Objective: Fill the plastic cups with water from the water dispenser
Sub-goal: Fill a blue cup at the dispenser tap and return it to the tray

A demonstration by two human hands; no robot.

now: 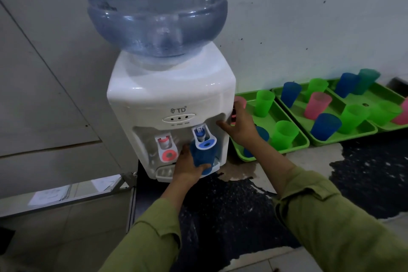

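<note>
A white water dispenser (pixel 172 99) with a large blue bottle (pixel 154 6) on top stands on the counter. My left hand (pixel 187 166) grips a blue plastic cup (pixel 202 157) and holds it under the blue tap lever (pixel 204 139), pressed against it. The red tap lever (pixel 168 150) is to its left. My right hand (pixel 239 125) rests on the dispenser's right front corner, thumb on the front and fingers round the side. Three green trays (pixel 293 146) to the right hold several green, blue and pink cups (pixel 284 133).
The counter (pixel 320 161) has worn black patches and a wet stain beside the dispenser's base. A white wall (pixel 309 28) stands behind the trays. To the left is a grey panel (pixel 44 95) and, lower, a tiled floor (pixel 66 238).
</note>
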